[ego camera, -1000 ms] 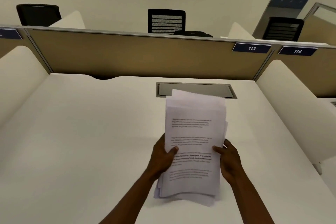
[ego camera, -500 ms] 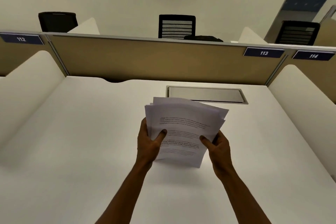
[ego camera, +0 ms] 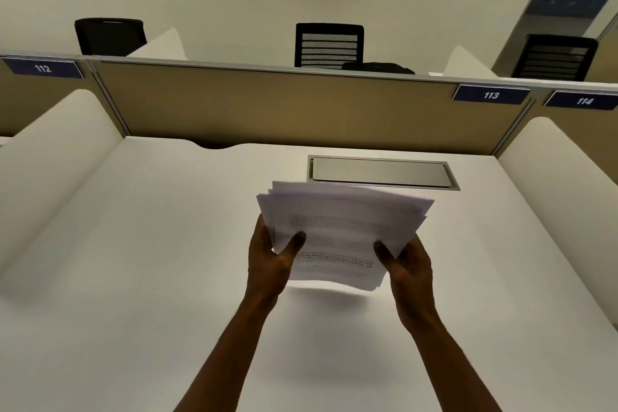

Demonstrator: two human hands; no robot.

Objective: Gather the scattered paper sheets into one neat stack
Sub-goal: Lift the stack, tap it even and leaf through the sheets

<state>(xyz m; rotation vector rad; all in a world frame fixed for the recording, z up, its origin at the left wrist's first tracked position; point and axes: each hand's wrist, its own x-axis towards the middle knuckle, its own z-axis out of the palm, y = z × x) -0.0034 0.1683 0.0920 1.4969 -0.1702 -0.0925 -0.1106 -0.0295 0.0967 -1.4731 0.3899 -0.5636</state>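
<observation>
A bundle of white printed paper sheets [ego camera: 341,231] hangs in the air above the middle of the white desk [ego camera: 150,261], held between both hands. My left hand [ego camera: 271,261] grips its left edge with the thumb on top. My right hand [ego camera: 406,266] grips the right edge the same way. The sheets are fanned and uneven, with corners sticking out at the far left and right. The bundle tilts away from me, its far edge raised. No loose sheets lie on the desk.
A grey cable hatch [ego camera: 381,172] is set into the desk just beyond the paper. A tan partition [ego camera: 284,110] with labels 112, 113 and 114 closes the back. White curved dividers [ego camera: 57,157] flank both sides. Black chairs [ego camera: 329,43] stand behind the partition.
The bundle was lifted off the desk and turned from lengthwise to crosswise. Both hands rose and moved apart to its side edges. The camera tilted up.
</observation>
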